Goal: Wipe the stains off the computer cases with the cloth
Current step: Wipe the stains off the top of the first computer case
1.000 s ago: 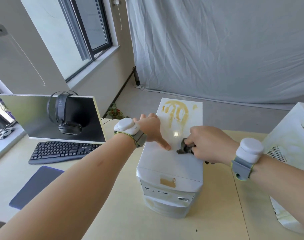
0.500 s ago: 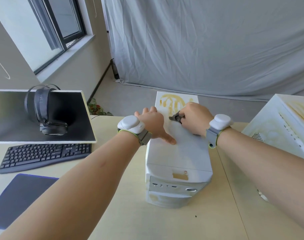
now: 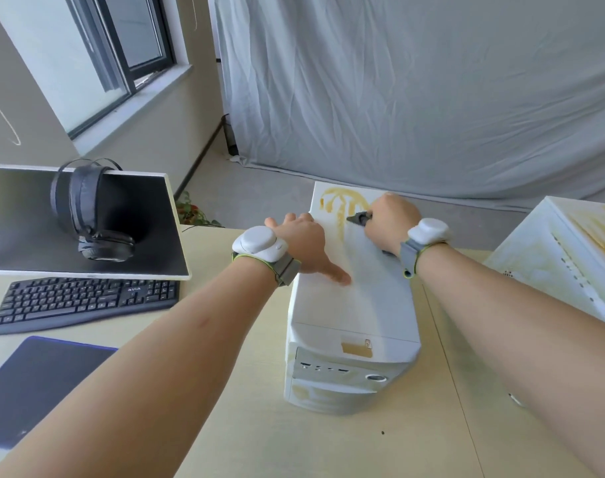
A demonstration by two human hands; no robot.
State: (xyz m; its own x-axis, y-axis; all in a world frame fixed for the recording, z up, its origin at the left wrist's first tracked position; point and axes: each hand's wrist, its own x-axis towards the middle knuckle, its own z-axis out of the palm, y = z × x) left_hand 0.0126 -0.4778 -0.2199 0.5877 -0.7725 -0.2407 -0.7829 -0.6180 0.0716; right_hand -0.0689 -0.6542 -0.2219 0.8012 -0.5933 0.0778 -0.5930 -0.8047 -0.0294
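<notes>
A white computer case (image 3: 359, 305) stands on the desk, its top panel facing up. A yellow-brown stain (image 3: 339, 205) covers the far end of that panel. My right hand (image 3: 389, 219) grips a dark grey cloth (image 3: 359, 218) and holds it against the panel at the stain's near edge. My left hand (image 3: 304, 243) grips the case's left edge, thumb lying on the top panel. A second white case (image 3: 552, 257) with yellow stains lies tilted at the right.
A monitor (image 3: 87, 232) with black headphones (image 3: 91, 215) hung on it stands at the left, a black keyboard (image 3: 84, 298) in front of it. A dark mouse pad (image 3: 39, 384) lies at the near left. A grey curtain hangs behind the beige desk (image 3: 225, 426).
My right hand has slid the cloth from the middle of the top panel toward the far end, reaching the stain. My left hand stays on the case's left edge.
</notes>
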